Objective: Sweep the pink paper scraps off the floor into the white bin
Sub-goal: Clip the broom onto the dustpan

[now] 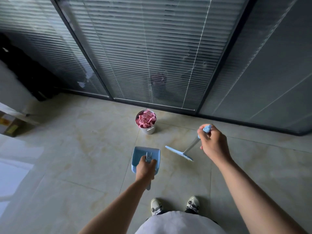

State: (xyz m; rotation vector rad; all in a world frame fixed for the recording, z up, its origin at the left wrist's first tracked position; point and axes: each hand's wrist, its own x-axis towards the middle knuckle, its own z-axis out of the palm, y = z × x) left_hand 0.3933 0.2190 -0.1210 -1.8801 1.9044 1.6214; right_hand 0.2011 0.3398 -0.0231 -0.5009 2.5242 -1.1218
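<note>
Your left hand (pixel 146 168) grips blue dustpan (pixel 146 153); right hand (pixel 213 142) clasps broom (pixel 181 152) handle; pink scraps (pixel 146 119) fill white bin (pixel 149 130).

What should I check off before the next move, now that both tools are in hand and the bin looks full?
1. Left hand grips the dustpan handle: ok.
2. Right hand holds the broom at its handle top: ok.
3. Pink scraps are in the white bin: ok, heaped to the rim.
4. Floor in view free of pink scraps: ok; outside the view, cannot tell.
5. Dustpan emptied: ok, no scraps on the part showing.
6. Bin upright: ok.
</note>
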